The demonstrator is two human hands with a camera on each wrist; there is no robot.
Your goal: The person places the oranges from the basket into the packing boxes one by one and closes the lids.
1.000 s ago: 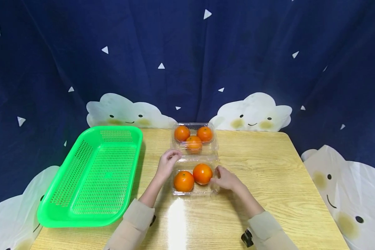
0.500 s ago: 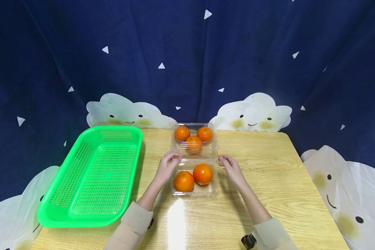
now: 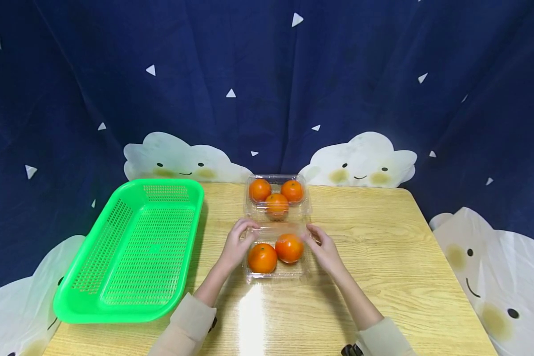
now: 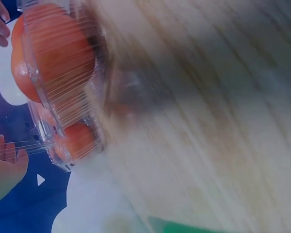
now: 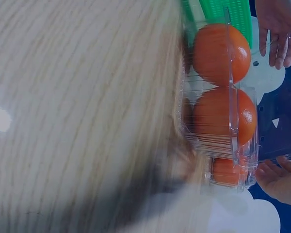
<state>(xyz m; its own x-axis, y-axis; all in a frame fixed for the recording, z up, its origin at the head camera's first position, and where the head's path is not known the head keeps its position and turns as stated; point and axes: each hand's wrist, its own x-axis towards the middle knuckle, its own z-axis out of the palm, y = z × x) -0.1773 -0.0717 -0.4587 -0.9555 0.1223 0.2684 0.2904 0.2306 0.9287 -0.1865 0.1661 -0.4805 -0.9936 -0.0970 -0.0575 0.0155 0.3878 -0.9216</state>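
Observation:
A clear plastic clamshell box point(image 3: 278, 274) with two oranges, a left one point(image 3: 262, 258) and a right one point(image 3: 289, 248), lies on the table in front of me. Its raised clear lid point(image 3: 278, 229) stands along the far side. My left hand point(image 3: 237, 242) pinches the lid's left edge between thumb and fingers. At the opposite edge, the thumb and curled fingers of my right hand point(image 3: 324, 248) hold the lid. In the right wrist view, both oranges point(image 5: 221, 54) show through the box's ribbed wall point(image 5: 211, 143), with the right hand point(image 5: 280, 179) beyond.
Behind stands a second clear box point(image 3: 302, 210) with three oranges point(image 3: 277, 203), close to the curtain. A green plastic basket point(image 3: 191, 257) occupies the left of the wooden table point(image 3: 374, 247). A dark blue curtain point(image 3: 267, 89) with white clouds hangs at the table's back edge.
My right hand has moved from beside the right orange, up and away to the lid's right corner, then slightly inward. The lid has tilted a little toward me; the left hand barely shifted.

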